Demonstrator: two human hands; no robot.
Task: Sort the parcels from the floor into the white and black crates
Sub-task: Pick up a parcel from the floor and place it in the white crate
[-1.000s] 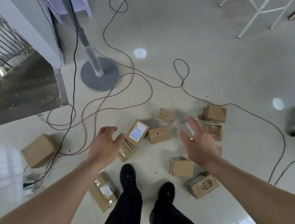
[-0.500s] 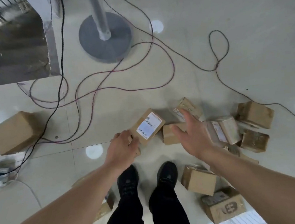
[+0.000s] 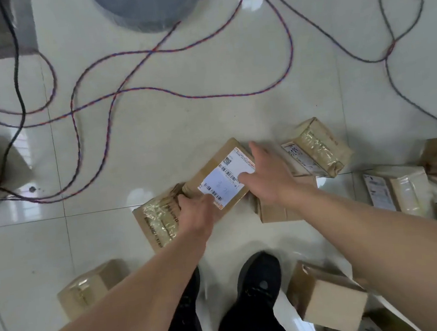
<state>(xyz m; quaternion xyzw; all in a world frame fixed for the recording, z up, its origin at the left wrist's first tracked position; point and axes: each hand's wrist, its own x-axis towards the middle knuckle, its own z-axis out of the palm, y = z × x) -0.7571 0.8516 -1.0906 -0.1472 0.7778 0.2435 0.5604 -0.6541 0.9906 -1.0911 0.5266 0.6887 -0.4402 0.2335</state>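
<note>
Left hand (image 3: 197, 213) and right hand (image 3: 269, 179) both clasp the labelled cardboard parcel (image 3: 210, 163) at opposite ends, thumbs pressing its shipping label (image 3: 223, 182).

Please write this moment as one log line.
phase: pickup | left hand: grips labelled parcel | right hand: holds same parcel

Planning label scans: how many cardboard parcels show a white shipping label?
3: the brown parcel held by left hand and right hand, the tape-wrapped parcel right of it, and the taped parcel near the right edge. Other labels may be hidden.
</note>
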